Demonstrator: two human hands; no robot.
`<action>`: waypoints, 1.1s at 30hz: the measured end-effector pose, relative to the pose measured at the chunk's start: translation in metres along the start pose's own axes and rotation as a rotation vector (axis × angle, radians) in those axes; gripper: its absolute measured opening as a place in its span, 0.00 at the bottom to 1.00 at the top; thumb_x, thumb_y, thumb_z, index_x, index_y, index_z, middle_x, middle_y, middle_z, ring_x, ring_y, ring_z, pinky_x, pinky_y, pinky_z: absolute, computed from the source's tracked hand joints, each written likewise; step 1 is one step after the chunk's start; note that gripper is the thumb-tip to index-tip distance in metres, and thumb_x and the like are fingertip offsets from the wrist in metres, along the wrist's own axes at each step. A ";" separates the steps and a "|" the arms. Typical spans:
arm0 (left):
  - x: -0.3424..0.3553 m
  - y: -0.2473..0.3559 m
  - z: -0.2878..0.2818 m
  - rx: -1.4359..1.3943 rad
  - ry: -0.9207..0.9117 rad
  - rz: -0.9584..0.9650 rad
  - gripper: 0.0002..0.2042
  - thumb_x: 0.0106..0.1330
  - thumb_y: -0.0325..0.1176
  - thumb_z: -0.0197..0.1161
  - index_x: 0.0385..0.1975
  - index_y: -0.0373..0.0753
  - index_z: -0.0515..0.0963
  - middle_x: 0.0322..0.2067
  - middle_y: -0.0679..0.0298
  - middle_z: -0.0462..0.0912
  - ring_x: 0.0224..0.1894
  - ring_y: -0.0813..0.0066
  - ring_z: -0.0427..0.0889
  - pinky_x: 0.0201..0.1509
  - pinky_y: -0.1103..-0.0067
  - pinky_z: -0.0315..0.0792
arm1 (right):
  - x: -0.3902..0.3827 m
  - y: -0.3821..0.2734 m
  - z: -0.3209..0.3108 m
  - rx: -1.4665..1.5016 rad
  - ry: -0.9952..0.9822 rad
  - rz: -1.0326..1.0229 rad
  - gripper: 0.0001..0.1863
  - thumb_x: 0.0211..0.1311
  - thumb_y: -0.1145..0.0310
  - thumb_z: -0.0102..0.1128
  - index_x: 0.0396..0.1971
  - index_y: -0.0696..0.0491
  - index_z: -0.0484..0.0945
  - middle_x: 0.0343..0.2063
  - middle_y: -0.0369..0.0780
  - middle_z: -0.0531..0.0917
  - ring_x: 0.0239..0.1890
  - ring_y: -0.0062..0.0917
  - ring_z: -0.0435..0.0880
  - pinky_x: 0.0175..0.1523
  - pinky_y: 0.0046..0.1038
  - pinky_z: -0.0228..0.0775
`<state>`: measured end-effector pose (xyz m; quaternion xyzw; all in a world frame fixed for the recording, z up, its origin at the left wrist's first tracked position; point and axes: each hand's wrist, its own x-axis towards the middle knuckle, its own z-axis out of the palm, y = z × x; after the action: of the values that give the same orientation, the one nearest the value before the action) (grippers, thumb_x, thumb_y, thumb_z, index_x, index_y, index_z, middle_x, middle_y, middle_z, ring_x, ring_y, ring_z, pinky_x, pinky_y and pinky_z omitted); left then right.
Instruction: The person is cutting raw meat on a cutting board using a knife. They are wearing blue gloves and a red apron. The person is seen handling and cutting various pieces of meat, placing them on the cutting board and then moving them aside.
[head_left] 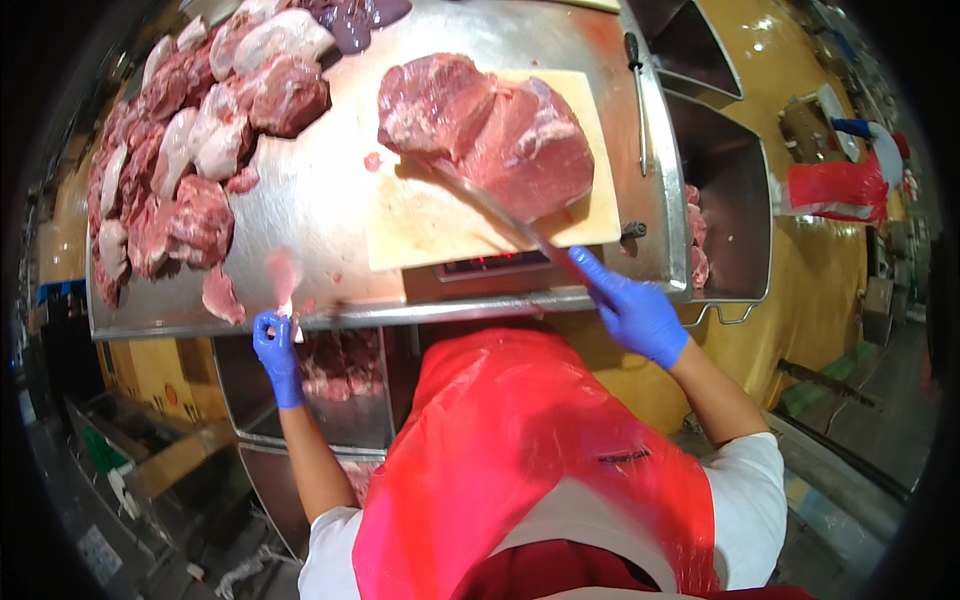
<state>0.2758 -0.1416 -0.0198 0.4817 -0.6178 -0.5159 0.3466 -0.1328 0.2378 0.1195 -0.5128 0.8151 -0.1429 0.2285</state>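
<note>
My right hand (640, 315), in a blue glove, is closed around the handle of a long knife (508, 218). Its blade slants up and left across the cutting board, and its tip end lies at the lower edge of a large piece of raw meat (470, 125). That piece rests on a pale cutting board (415, 240). At the table's near edge, left of the board, my left hand (277, 358), gloved too, pinches a small meat scrap (285, 275) with a whitish end. The scrap is blurred by motion. Close to that hand lies a loose meat trimming (222, 295).
Raw meat pieces (205, 130) are heaped on the metal table (320, 225)'s left side. A sharpening steel (640, 105) lies right of the board. Metal bins (735, 165) flank the right edge; another bin (235, 385) sits below. Far right, a person in a red apron (830, 188) stands.
</note>
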 end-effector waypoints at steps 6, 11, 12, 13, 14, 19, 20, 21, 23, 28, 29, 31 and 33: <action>-0.018 0.007 0.052 0.530 0.127 0.179 0.29 0.65 0.43 0.66 0.61 0.30 0.69 0.58 0.46 0.71 0.58 0.55 0.72 0.66 0.64 0.63 | 0.093 0.083 -0.047 0.705 0.336 0.214 0.30 0.70 0.63 0.59 0.68 0.55 0.63 0.40 0.39 0.81 0.35 0.20 0.82 0.44 0.21 0.75; 0.084 0.098 0.245 -0.076 -0.133 0.402 0.25 0.69 0.37 0.61 0.64 0.37 0.66 0.60 0.57 0.65 0.60 0.68 0.66 0.64 0.73 0.61 | 0.193 0.082 -0.002 1.407 0.681 -0.015 0.16 0.69 0.71 0.56 0.53 0.51 0.64 0.27 0.36 0.76 0.21 0.18 0.75 0.26 0.20 0.70; 0.115 0.084 0.253 0.081 -0.159 0.629 0.24 0.67 0.36 0.61 0.62 0.38 0.67 0.56 0.58 0.66 0.56 0.70 0.68 0.60 0.74 0.63 | 0.197 0.062 0.010 1.504 0.729 0.022 0.16 0.69 0.72 0.55 0.52 0.51 0.63 0.28 0.37 0.76 0.21 0.19 0.75 0.25 0.21 0.69; 0.111 0.126 0.321 -0.137 -0.154 0.285 0.22 0.66 0.36 0.62 0.58 0.38 0.70 0.48 0.60 0.73 0.47 0.73 0.73 0.51 0.76 0.69 | 0.192 0.059 0.022 1.517 0.843 0.077 0.19 0.69 0.73 0.54 0.56 0.52 0.61 0.29 0.37 0.76 0.21 0.19 0.75 0.24 0.21 0.69; 0.118 0.140 0.339 -0.217 -0.199 0.123 0.21 0.64 0.36 0.62 0.56 0.38 0.72 0.41 0.62 0.76 0.40 0.74 0.75 0.44 0.77 0.71 | 0.189 0.044 0.032 1.549 0.932 0.118 0.22 0.69 0.74 0.53 0.60 0.53 0.59 0.29 0.38 0.76 0.21 0.19 0.75 0.22 0.20 0.69; 0.165 0.151 0.324 -0.229 -0.508 0.103 0.20 0.62 0.35 0.63 0.53 0.36 0.74 0.36 0.62 0.80 0.37 0.75 0.78 0.39 0.78 0.73 | 0.163 0.033 0.055 0.852 0.915 0.016 0.28 0.68 0.72 0.56 0.65 0.56 0.59 0.35 0.42 0.79 0.27 0.24 0.79 0.30 0.25 0.74; 0.168 0.140 0.303 -0.236 -0.502 0.181 0.19 0.63 0.35 0.62 0.53 0.36 0.75 0.39 0.60 0.81 0.41 0.73 0.78 0.43 0.78 0.73 | 0.144 0.026 0.059 0.725 0.785 0.019 0.29 0.68 0.72 0.56 0.66 0.55 0.59 0.37 0.44 0.81 0.30 0.29 0.82 0.35 0.29 0.75; 0.151 0.136 0.290 -0.293 -0.498 0.276 0.19 0.65 0.35 0.61 0.54 0.36 0.76 0.45 0.59 0.80 0.48 0.72 0.77 0.49 0.77 0.72 | 0.120 0.025 0.061 0.580 0.687 0.039 0.29 0.68 0.72 0.55 0.67 0.55 0.60 0.38 0.47 0.83 0.32 0.33 0.84 0.39 0.32 0.77; 0.109 0.126 0.237 -0.199 -0.256 0.110 0.18 0.65 0.36 0.63 0.53 0.38 0.76 0.48 0.65 0.81 0.50 0.76 0.79 0.51 0.75 0.72 | 0.088 -0.024 0.037 0.664 0.352 -0.003 0.31 0.68 0.71 0.53 0.70 0.51 0.58 0.36 0.52 0.84 0.36 0.43 0.86 0.44 0.39 0.76; 0.051 0.156 0.194 -0.198 -0.079 0.357 0.08 0.65 0.30 0.63 0.42 0.36 0.79 0.39 0.63 0.83 0.44 0.75 0.81 0.47 0.77 0.74 | 0.152 -0.081 0.019 0.225 0.303 -0.150 0.34 0.65 0.72 0.49 0.72 0.46 0.55 0.30 0.58 0.81 0.30 0.56 0.80 0.38 0.51 0.72; 0.048 0.182 0.198 -0.163 -0.125 0.508 0.10 0.64 0.32 0.65 0.42 0.38 0.79 0.40 0.62 0.83 0.45 0.71 0.81 0.49 0.73 0.74 | 0.156 -0.081 0.020 0.208 0.286 -0.157 0.34 0.64 0.72 0.49 0.72 0.46 0.55 0.28 0.58 0.82 0.30 0.55 0.81 0.36 0.53 0.71; 0.047 0.236 0.235 0.022 -0.241 0.910 0.16 0.62 0.40 0.66 0.47 0.42 0.80 0.44 0.59 0.82 0.48 0.61 0.81 0.54 0.66 0.73 | 0.148 -0.073 0.013 0.077 0.204 -0.156 0.34 0.64 0.71 0.49 0.71 0.47 0.56 0.27 0.57 0.81 0.30 0.55 0.81 0.36 0.52 0.72; 0.054 0.261 0.292 0.451 -0.500 1.107 0.22 0.63 0.48 0.64 0.54 0.45 0.78 0.49 0.51 0.80 0.52 0.52 0.79 0.59 0.62 0.71 | 0.147 -0.070 0.011 -0.036 0.149 -0.177 0.33 0.64 0.71 0.49 0.71 0.48 0.57 0.27 0.57 0.81 0.29 0.55 0.81 0.37 0.52 0.72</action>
<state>-0.0724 -0.1034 0.1635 0.0182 -0.9300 -0.2153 0.2973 -0.1277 0.0748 0.1090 -0.5749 0.7836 -0.1858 0.1446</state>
